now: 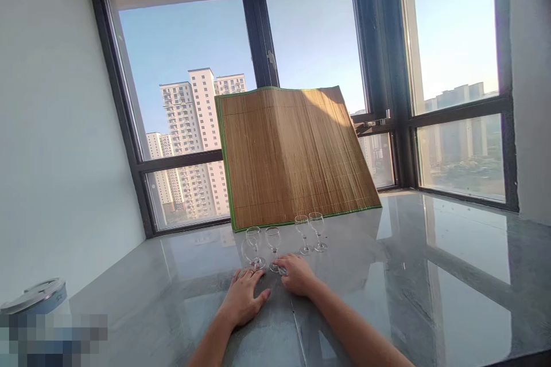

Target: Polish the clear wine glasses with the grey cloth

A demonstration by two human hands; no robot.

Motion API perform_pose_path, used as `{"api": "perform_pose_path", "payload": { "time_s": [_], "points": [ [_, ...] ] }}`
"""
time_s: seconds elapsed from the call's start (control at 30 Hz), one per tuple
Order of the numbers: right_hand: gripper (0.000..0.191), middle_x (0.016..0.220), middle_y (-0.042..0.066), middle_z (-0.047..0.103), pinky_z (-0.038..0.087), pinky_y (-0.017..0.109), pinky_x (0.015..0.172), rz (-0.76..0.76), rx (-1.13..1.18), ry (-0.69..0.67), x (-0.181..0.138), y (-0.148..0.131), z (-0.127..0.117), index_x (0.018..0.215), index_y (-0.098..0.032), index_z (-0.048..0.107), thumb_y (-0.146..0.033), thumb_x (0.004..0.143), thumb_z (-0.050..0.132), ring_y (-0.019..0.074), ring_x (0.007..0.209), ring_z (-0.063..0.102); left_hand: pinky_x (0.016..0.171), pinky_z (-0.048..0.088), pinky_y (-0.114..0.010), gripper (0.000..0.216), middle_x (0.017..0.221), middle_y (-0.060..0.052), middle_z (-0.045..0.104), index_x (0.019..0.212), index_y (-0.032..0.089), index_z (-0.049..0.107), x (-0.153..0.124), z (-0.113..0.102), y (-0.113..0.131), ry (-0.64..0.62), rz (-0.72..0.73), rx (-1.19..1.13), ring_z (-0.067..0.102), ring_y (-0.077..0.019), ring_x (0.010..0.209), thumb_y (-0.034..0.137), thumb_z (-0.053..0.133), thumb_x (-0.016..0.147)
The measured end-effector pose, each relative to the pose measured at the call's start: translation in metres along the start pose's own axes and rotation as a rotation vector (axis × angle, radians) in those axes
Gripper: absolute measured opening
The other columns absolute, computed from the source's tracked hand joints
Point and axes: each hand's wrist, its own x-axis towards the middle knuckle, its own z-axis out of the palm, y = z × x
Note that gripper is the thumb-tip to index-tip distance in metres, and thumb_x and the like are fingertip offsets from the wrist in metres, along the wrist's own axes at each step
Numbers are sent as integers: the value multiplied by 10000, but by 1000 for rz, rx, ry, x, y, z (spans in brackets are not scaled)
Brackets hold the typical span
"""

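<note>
Small clear stemmed glasses stand upright on the glossy grey sill. My left hand (244,297) lies palm down with its fingers stretched and thumb apart, the fingertips at the foot of the leftmost stemmed glass (253,236). Just right of that one is a second stemmed glass (272,237); my right hand (297,274) has its fingers bent in around the foot of this glass, partly hiding it. A little farther back, a third glass (302,225) and another glass (316,222) stand close together beyond my right hand.
Behind the glasses a brown slatted bamboo mat (301,155) with green edging leans against the dark window frame (253,23). The grey sill (413,275) spreads to both sides and shows reflections. A lidded container (38,295), partly pixelated, stands at lower left beside the white wall (51,126).
</note>
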Motion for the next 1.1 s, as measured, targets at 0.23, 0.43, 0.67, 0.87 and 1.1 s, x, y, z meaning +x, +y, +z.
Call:
{"api": "perform_pose_path", "payload": {
  "time_s": [0.23, 0.43, 0.67, 0.87, 1.1],
  "points": [
    [618, 1453, 46, 532, 388, 389, 1018, 22, 1, 14, 4, -12, 2, 1295, -302, 634, -151, 706, 523, 263, 1297, 476, 1199, 189, -528, 604, 1530, -78, 436, 1394, 274, 520, -2, 1, -2, 36, -44, 38, 357, -294, 1428, 609, 409, 904],
    [484, 1151, 87, 686, 429, 340, 908, 302, -129, 75, -17, 13, -31, 1167, -248, 705, -126, 746, 500, 263, 1136, 542, 1191, 184, -541, 584, 1497, -83, 478, 1371, 274, 545, -6, -2, -2, 47, -55, 28, 373, -297, 1415, 597, 411, 903],
    [425, 1222, 150, 626, 455, 393, 832, 497, -140, 105, -10, 37, -35, 1161, -221, 699, -183, 795, 487, 351, 1200, 483, 1196, 196, -484, 609, 1504, -79, 470, 1400, 244, 527, -11, -4, 0, 57, -56, -15, 366, -286, 1415, 566, 424, 894],
    [502, 1301, 88, 633, 448, 398, 887, 433, -75, 34, -1, 50, -28, 1233, -244, 670, -162, 782, 466, 313, 1203, 513, 1194, 180, -487, 589, 1461, -95, 508, 1392, 239, 534, -13, -8, 5, 45, -69, -36, 386, -286, 1389, 537, 436, 893],
    [573, 1419, 72, 560, 423, 458, 957, 342, -10, 5, 4, 57, -22, 1282, -266, 648, -156, 740, 495, 332, 1275, 468, 1159, 241, -459, 572, 1381, -91, 564, 1357, 248, 562, -15, -12, 10, 63, -60, -62, 413, -293, 1341, 546, 454, 881]
  ]
}}
